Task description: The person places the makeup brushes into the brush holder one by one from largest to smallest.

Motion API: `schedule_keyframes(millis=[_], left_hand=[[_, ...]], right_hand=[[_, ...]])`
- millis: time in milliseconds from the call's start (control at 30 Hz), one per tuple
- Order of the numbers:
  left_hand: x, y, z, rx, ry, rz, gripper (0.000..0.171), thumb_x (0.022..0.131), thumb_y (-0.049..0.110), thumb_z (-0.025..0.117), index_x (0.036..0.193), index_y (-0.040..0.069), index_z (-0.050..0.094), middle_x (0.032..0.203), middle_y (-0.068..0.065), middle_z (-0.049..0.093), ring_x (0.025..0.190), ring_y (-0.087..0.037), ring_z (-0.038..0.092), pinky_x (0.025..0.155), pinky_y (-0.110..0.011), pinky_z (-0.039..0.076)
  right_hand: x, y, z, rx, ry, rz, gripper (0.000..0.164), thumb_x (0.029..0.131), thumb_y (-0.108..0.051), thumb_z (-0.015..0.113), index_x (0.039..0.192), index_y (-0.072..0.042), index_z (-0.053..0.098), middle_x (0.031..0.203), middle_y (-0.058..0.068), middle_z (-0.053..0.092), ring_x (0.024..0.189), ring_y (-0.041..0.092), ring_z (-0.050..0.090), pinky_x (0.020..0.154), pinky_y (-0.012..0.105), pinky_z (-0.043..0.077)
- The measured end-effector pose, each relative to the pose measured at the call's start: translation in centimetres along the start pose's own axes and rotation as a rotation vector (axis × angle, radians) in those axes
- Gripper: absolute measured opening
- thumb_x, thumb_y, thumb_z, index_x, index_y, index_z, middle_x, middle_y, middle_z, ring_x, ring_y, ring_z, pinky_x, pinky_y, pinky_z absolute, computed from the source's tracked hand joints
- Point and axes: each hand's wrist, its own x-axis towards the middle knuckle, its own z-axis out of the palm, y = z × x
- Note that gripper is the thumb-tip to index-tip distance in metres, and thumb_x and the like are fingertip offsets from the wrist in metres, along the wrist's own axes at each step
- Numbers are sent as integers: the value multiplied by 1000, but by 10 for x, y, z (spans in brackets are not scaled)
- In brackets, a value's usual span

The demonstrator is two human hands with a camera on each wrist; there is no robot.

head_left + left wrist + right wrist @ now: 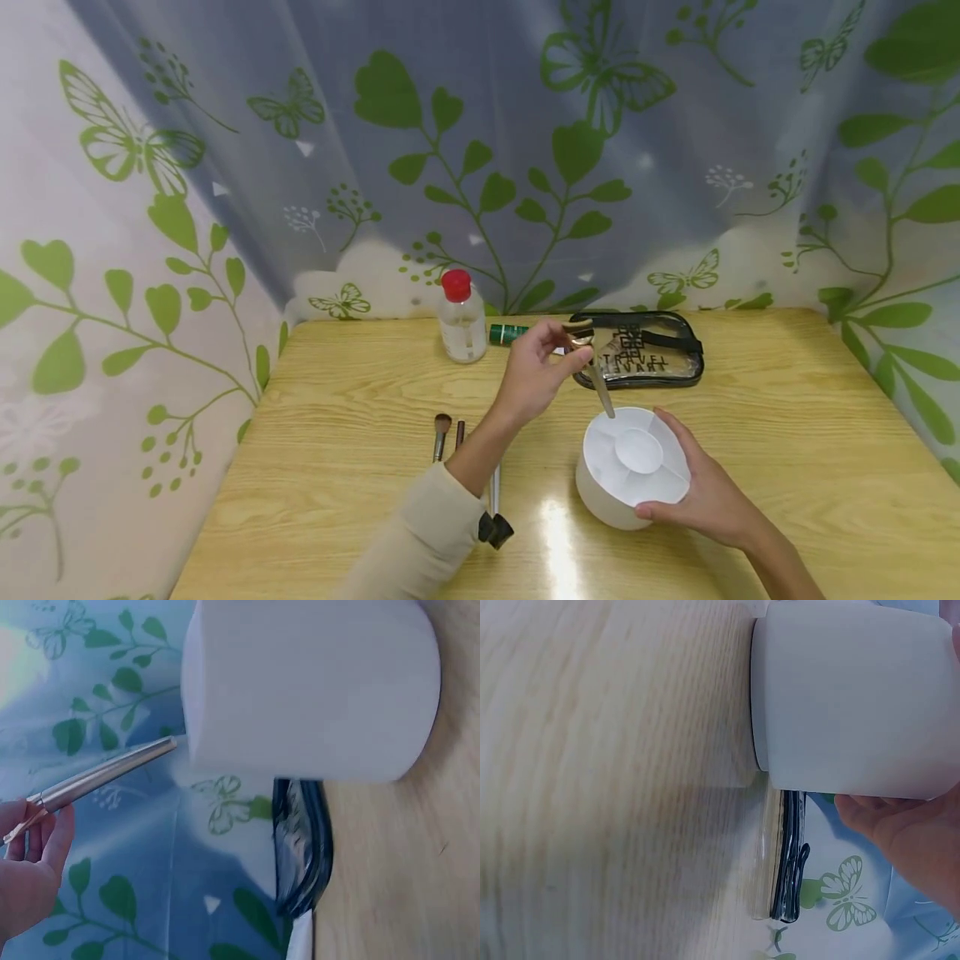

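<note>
My left hand (534, 375) pinches a makeup brush (601, 388) near its gold ferrule, bristle end up. The brush's pale handle slants down, its tip right at the far rim of a white round organizer (606, 500). In the left wrist view the handle (109, 776) looks smooth and metallic. My right hand (708, 497) grips the organizer from the right, thumb on the near side and fingers behind. Dividers split the organizer into sections around a round centre cup. Its plain white wall (855, 697) fills much of the right wrist view.
Several makeup brushes (442, 427) lie on the wooden table left of the organizer, partly hidden by my left forearm. At the back stand a clear bottle (465, 329) with a red cap, a green tube (507, 335) lying down, and a clear black-edged travel pouch (660, 367). A patterned curtain (480, 167) hangs behind.
</note>
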Motion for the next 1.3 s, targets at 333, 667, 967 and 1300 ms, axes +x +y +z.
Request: schedule_keyframes(millis=[333,667,967,1300], left_hand=[[-12,-25,17,131,-61,-13,20,85,12,70,96,-2,59,96,-17,65,96,-20,63,95,-36,50],[-23,-52,21,211,-83,-122,17,83,17,73,93,4,69,93,-12,71,79,-11,67,68,-17,54],[-29,-60,16,308,-126,-97,19,84,24,73,94,8,70,100,-7,71,90,-12,65,71,-16,52],[-39,-57,-15,341,-255,-119,31,83,28,74,108,12,68,107,-2,69,100,-15,62,77,-19,51]], right_hand=[[0,-1,-1,15,-16,5,116,64,-26,87,152,-13,11,139,18,45,111,20,52,85,41,48],[-1,1,2,37,15,-26,116,62,-24,88,151,-12,15,133,18,50,103,-1,50,80,23,48],[2,1,1,31,12,-36,116,62,-25,88,151,-11,15,131,16,51,102,1,51,80,24,48],[0,2,2,20,22,-36,117,61,-25,88,151,-14,15,134,15,49,104,-1,50,81,24,47]])
